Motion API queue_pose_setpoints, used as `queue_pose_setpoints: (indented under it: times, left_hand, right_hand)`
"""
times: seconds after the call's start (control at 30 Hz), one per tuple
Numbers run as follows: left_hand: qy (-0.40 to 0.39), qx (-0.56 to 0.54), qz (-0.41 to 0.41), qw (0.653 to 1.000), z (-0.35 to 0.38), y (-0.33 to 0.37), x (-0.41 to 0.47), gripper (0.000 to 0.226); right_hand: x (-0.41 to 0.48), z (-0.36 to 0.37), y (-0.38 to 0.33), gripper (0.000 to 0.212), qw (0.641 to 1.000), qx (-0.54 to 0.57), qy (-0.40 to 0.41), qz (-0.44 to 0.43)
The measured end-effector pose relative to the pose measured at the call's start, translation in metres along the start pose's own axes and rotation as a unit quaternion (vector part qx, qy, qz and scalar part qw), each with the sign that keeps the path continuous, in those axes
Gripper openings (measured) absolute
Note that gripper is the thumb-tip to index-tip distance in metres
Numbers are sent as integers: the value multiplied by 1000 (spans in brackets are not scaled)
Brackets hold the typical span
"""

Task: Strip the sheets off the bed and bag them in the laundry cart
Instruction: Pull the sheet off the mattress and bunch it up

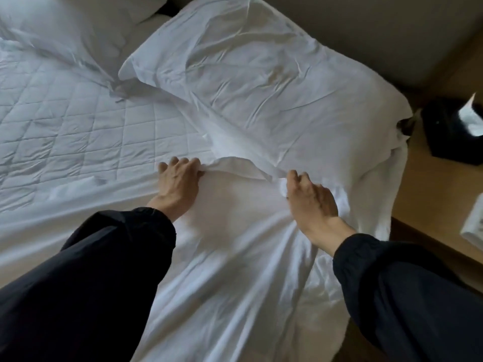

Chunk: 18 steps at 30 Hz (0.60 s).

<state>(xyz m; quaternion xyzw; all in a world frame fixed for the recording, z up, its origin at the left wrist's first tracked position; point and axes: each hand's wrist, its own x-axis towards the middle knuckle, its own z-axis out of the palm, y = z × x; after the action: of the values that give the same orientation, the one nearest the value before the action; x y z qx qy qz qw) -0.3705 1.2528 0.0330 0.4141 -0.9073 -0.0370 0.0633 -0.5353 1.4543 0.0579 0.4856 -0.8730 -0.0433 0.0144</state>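
A white sheet (235,257) lies loose and bunched over the near right part of the bed. My left hand (177,184) grips its folded edge, fingers curled over the fabric. My right hand (311,199) pinches a bunch of the same sheet a little to the right. Where the sheet is pulled back, the quilted mattress pad (65,121) shows on the left. A large white pillow (261,82) lies just beyond both hands on the sheet's far part. The laundry cart is not in view.
A second pillow (60,27) sits at the top left by the headboard (352,30). To the right, a wooden bedside surface (431,184) carries a black tissue box (454,131) and a white folded item (473,226).
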Motion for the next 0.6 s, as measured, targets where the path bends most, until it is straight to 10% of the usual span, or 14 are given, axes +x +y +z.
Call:
queue_pose_setpoints:
  times: [0.13,0.6]
  left_hand:
    - [-103,52,14,993,18,-12,-41,38]
    - [-59,-72,-119,989,-30,-31,-269,46]
  right_hand:
    - [-27,25,-16,35,997,62,-35,10]
    - [-190,-15,-152,31,955,203,-53,-211]
